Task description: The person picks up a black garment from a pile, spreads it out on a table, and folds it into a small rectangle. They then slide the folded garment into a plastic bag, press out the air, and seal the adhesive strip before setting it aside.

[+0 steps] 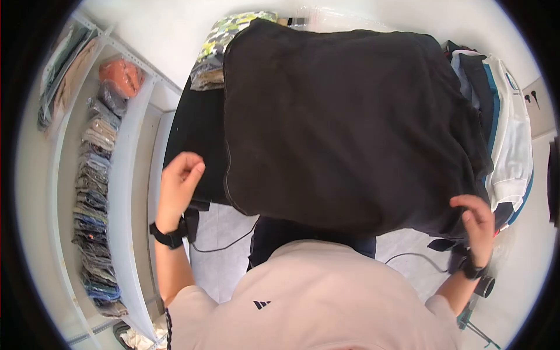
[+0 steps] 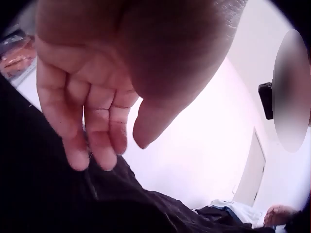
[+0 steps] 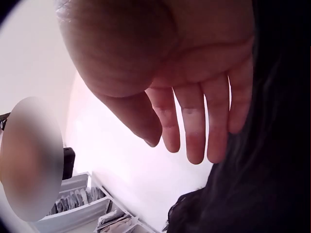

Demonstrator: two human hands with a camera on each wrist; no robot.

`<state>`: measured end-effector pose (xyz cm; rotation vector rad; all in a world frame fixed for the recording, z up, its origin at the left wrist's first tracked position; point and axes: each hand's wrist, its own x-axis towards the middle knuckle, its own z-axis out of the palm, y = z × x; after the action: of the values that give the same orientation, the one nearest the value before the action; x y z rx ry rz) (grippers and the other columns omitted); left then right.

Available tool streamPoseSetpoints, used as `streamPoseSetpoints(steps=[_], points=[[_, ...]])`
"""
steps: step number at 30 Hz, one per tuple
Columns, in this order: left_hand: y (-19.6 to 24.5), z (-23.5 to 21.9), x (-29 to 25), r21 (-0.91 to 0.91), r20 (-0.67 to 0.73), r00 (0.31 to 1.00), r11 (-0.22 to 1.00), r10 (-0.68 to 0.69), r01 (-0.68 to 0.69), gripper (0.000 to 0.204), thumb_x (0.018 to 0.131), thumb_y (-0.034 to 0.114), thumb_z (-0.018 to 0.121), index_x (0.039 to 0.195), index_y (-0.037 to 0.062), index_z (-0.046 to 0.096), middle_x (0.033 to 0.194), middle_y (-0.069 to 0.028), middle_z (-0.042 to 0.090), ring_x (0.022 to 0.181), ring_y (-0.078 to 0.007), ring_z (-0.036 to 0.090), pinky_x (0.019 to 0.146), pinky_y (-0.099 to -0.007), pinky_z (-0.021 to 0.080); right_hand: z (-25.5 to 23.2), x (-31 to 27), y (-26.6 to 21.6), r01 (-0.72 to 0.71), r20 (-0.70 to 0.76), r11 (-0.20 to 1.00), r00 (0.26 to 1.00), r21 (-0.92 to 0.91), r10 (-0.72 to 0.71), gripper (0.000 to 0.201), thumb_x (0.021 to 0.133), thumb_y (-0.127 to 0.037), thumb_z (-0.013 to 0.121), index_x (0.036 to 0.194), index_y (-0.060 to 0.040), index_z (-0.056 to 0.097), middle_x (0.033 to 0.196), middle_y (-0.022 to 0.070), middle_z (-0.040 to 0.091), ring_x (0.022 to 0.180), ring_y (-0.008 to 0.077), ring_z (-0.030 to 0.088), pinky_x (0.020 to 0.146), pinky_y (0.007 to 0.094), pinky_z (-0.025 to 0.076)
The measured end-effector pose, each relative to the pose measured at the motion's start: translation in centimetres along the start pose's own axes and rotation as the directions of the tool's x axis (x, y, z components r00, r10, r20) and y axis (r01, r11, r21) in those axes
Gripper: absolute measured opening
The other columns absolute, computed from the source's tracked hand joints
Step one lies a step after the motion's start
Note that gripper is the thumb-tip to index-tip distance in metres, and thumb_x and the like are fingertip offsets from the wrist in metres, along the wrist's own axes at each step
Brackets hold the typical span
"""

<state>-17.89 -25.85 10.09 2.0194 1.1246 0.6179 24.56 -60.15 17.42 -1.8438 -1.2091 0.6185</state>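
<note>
A large black cloth or garment (image 1: pixel 350 128) lies spread over the table, its near edge hanging toward the person's body. To the left of it is my left hand (image 1: pixel 184 178), with fingers loosely bent and nothing held. The left wrist view shows the same hand (image 2: pixel 92 97) with a gap between thumb and fingers, the black cloth (image 2: pixel 136 204) below. My right hand (image 1: pixel 477 224) is at the cloth's near right corner, overlapping its edge. In the right wrist view this hand's fingers (image 3: pixel 194 116) are relaxed and grip nothing, beside the dark fabric (image 3: pixel 257 160).
A bare strip of the black tabletop (image 1: pixel 195 125) shows at left, below a bagged camouflage item (image 1: pixel 233 35). White and dark clothes (image 1: pixel 507 134) are piled at right. A shelf unit (image 1: pixel 125 192) with bagged folded clothes (image 1: pixel 93 192) stands at left. A cable (image 1: pixel 224 248) lies on the floor.
</note>
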Motion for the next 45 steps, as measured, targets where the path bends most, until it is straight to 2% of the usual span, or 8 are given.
streamPoseSetpoints(steps=[3,17,23,27,35,41,43,45], points=[[-2.8,1.9,-4.9,-0.119,0.090,0.967,0.961,-0.238,0.248,0.026,0.089,0.020,0.059,0.073,0.0006,0.065,0.068,-0.0015,0.063,0.060,-0.0071,0.051,0.057,-0.0238,0.040,3.5,-3.6,2.8,-0.110,0.001,0.974,0.994,0.197,0.112,0.020,0.086,-0.008,0.057,0.102,0.0036,0.062,0.099,0.0113,0.065,0.095,0.0185,0.060,0.087,0.0299,0.045],[-5.2,13.0,-9.2,-0.355,0.292,0.933,0.883,-0.208,0.308,0.052,0.079,0.024,0.072,0.117,-0.0065,0.054,0.118,-0.0147,0.059,0.111,-0.0194,0.052,0.097,-0.0317,0.037,12.2,-10.8,15.7,-0.420,-0.197,0.900,0.879,0.112,0.435,0.024,0.090,-0.017,0.057,0.101,0.0038,0.061,0.090,0.0075,0.066,0.081,0.0131,0.061,0.075,0.0255,0.046],[-5.5,14.9,-9.6,-0.714,0.329,0.941,0.632,-0.077,0.301,0.058,0.082,0.016,0.068,0.128,-0.0086,0.043,0.129,-0.0135,0.050,0.118,-0.0214,0.047,0.102,-0.0315,0.033,9.0,-12.5,16.4,-0.062,-0.776,0.897,0.477,0.438,0.412,0.018,0.090,-0.016,0.055,0.092,0.0002,0.061,0.078,0.0025,0.061,0.071,0.0097,0.056,0.065,0.0227,0.043],[-6.7,15.3,-10.2,-0.757,0.426,0.905,0.544,-0.008,0.361,0.060,0.083,0.015,0.067,0.131,-0.0086,0.039,0.133,-0.0131,0.046,0.120,-0.0225,0.044,0.103,-0.0320,0.031,6.7,-12.2,17.9,-0.121,-0.981,0.980,0.097,0.158,0.170,0.031,0.087,-0.021,0.063,0.106,0.0015,0.055,0.099,0.0091,0.058,0.091,0.0168,0.055,0.082,0.0303,0.043],[-1.1,12.1,-11.0,-0.585,0.289,0.905,0.691,-0.311,0.424,0.044,0.085,0.011,0.063,0.121,-0.0066,0.047,0.117,-0.0133,0.056,0.101,-0.0217,0.056,0.089,-0.0310,0.045,2.5,-8.5,12.2,-0.366,-0.872,0.796,0.291,-0.482,-0.394,0.051,0.077,-0.022,0.072,0.118,0.0004,0.052,0.119,0.0149,0.054,0.109,0.0294,0.051,0.094,0.0382,0.039],[-1.0,3.7,-10.9,-0.840,0.035,0.999,0.542,0.025,0.016,0.043,0.084,0.007,0.058,0.123,-0.0055,0.045,0.117,-0.0164,0.056,0.107,-0.0256,0.056,0.091,-0.0358,0.045,0.6,-5.7,11.5,-0.403,-0.833,0.737,0.372,-0.543,-0.410,0.049,0.073,-0.029,0.074,0.111,-0.0029,0.057,0.104,0.0122,0.061,0.100,0.0297,0.055,0.089,0.0403,0.041],[-2.9,2.0,-10.8,-0.223,-0.283,0.791,0.765,0.542,-0.604,0.046,0.082,0.015,0.063,0.124,0.0016,0.049,0.121,-0.0163,0.054,0.109,-0.0305,0.054,0.093,-0.0410,0.044,0.3,-6.0,11.2,-0.487,-0.833,0.746,0.529,-0.454,-0.163,0.041,0.072,-0.029,0.074,0.102,-0.0048,0.060,0.093,0.0088,0.062,0.090,0.0273,0.057,0.082,0.0411,0.042],[-4.2,1.4,-11.2,-0.108,-0.395,0.705,0.732,0.590,-0.673,0.048,0.081,0.018,0.065,0.124,0.0039,0.050,0.123,-0.0163,0.053,0.109,-0.0315,0.054,0.093,-0.0408,0.045,0.6,-6.3,11.7,-0.439,-0.797,0.706,0.521,-0.556,-0.304,0.034,0.072,-0.026,0.074,0.096,-0.0057,0.061,0.084,0.0061,0.061,0.081,0.0257,0.058,0.076,0.0401,0.043]])
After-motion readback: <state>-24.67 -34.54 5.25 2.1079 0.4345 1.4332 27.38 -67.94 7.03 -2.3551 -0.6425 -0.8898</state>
